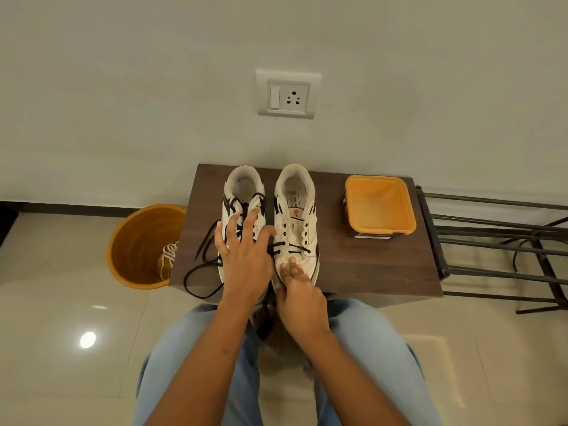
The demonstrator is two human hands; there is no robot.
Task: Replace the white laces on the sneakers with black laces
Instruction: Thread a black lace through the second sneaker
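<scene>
Roughly halfway: the left sneaker [242, 216] under the spread left hand [242, 256] is black-laced, while beside it the right sneaker [296, 222], toe pinched by the right hand [299, 298], has one row.

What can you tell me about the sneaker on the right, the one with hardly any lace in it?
The right sneaker is off-white with black side stripes and an orange logo on its tongue. It stands upright on the dark wooden table, heel toward the wall, beside its mate. A black lace crosses only its lowest eyelets; those above are empty. The right hand holds its toe.
</scene>
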